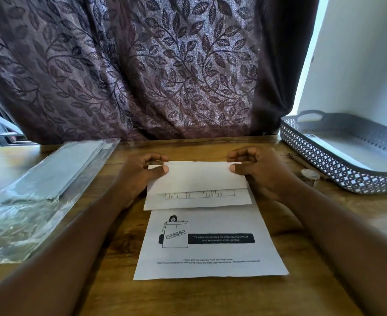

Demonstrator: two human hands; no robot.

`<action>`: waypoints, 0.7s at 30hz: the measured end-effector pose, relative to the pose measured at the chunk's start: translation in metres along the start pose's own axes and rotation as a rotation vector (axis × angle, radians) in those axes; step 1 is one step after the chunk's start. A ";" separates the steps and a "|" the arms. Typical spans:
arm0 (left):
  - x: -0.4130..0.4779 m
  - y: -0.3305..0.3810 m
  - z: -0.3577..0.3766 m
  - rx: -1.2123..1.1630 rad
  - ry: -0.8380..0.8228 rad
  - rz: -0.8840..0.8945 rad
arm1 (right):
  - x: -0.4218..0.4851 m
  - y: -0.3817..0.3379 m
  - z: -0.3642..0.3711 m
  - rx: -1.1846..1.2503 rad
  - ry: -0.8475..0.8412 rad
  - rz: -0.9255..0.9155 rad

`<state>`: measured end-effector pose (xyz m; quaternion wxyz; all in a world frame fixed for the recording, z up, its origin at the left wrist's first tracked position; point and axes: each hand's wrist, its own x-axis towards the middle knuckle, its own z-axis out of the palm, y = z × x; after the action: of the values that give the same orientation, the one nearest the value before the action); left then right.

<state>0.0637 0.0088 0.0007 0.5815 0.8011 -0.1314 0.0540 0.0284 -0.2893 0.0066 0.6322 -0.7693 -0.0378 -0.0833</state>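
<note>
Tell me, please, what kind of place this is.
Probably a home desk for paperwork: a wooden table by a leaf-patterned curtain, with a folded paper, a printed sheet and a grey tray.

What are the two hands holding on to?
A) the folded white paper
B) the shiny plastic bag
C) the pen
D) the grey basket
A: the left hand and the right hand each pinch a far corner of the folded white paper, thumbs on top, above the printed sheet lying flat on the wooden table.
</note>
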 end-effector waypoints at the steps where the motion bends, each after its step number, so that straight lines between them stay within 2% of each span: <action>1: 0.000 0.000 0.001 0.157 -0.011 0.050 | 0.000 -0.001 0.001 -0.066 0.014 -0.044; 3: 0.001 0.001 0.004 0.313 -0.027 0.113 | -0.001 -0.001 0.001 -0.195 0.047 -0.121; 7: -0.003 0.011 0.010 0.300 0.096 0.191 | -0.002 -0.004 0.004 -0.357 0.116 -0.201; 10: -0.011 0.024 0.016 0.334 0.104 0.279 | -0.006 -0.013 0.010 -0.564 0.134 -0.325; 17: -0.031 0.043 0.039 0.477 0.064 0.556 | -0.027 -0.031 0.046 -0.797 -0.001 -0.618; 21: -0.031 0.043 0.037 0.423 0.051 0.541 | -0.028 -0.033 0.048 -0.876 -0.046 -0.654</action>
<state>0.0194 -0.0339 0.0213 0.3702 0.8384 -0.3103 0.2523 -0.0002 -0.2346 0.0251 0.1927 -0.9104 -0.2509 -0.2666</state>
